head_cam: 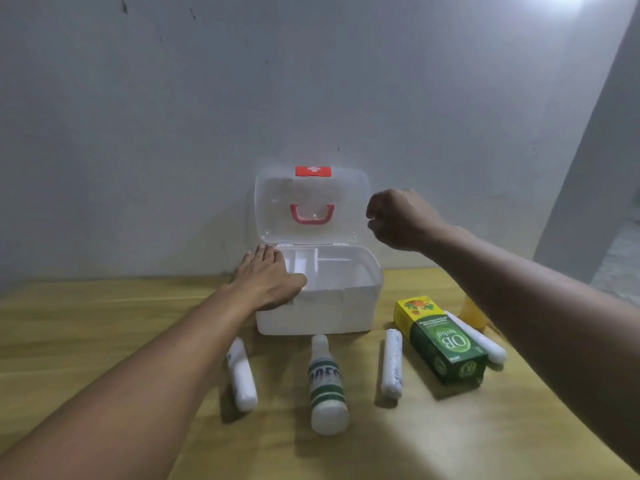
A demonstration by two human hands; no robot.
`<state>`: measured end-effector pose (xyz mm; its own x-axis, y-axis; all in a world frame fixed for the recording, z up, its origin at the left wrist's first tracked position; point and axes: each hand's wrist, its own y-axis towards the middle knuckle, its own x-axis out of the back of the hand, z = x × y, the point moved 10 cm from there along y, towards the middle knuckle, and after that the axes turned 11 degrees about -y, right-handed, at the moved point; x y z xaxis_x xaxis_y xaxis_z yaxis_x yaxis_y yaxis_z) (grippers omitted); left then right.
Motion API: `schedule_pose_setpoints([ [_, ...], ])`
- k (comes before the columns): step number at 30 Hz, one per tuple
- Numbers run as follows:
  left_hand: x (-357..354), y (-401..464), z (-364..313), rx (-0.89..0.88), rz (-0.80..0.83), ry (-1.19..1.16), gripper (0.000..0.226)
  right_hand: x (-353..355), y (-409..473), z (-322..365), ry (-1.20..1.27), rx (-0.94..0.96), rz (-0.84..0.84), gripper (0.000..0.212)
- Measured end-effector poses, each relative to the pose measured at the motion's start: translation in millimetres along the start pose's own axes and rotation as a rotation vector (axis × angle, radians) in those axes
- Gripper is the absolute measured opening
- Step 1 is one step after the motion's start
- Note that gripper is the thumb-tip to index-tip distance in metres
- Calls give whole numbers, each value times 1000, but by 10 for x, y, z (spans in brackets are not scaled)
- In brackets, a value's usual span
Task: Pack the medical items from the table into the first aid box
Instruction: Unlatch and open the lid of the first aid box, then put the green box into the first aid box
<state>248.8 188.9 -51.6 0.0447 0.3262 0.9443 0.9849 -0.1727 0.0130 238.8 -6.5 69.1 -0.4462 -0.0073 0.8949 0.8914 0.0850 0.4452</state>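
A white first aid box (pixel 346 313) stands open at the back of the wooden table, its clear lid (pixel 277 202) upright with a red handle. My left hand (pixel 268 280) lies flat on the box's left rim, fingers spread. Beside the lid's right edge, my right hand (pixel 398 220) hovers with fingers curled and nothing visible in it. In front of the box lie a white bandage roll (pixel 242 374), a white bottle with green bands (pixel 327 386), a second roll (pixel 392 363), a green and yellow OB herbal carton (pixel 441 342) and a third roll (pixel 485 342).
A small yellow item (pixel 469 311) shows behind my right forearm, partly hidden. The box has a divided inner tray (pixel 304 263). A grey wall rises right behind the box. The wooden table (pixel 104 313) stretches to the left and toward me.
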Motion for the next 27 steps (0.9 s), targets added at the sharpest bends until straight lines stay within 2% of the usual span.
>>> schedule_pose_setpoints([
  [2,54,16,69,13,-19,25,82,-185,-191,-159,-26,-68,230,9],
  [5,142,71,156,20,-34,54,81,-595,-644,-300,-7,-158,695,37],
  [6,156,81,170,20,-32,58,79,-673,-761,-315,-24,-159,778,45],
  [8,164,103,163,12,-33,52,73,-728,-896,-355,-62,-164,827,59],
  [11,112,-8,28,-32,-24,54,67,-656,-1152,-435,-126,-155,809,73],
  [15,-16,11,4,-28,9,73,61,-682,-1233,-464,-132,-185,771,68],
  [19,-75,-11,-69,-45,13,65,60,-178,-901,-568,-169,-233,447,60],
  [21,-70,-7,-103,-49,12,71,60,99,-693,-462,-141,-193,309,54],
  [27,-80,-3,-78,-41,10,60,64,360,-299,80,-274,-27,128,38],
])
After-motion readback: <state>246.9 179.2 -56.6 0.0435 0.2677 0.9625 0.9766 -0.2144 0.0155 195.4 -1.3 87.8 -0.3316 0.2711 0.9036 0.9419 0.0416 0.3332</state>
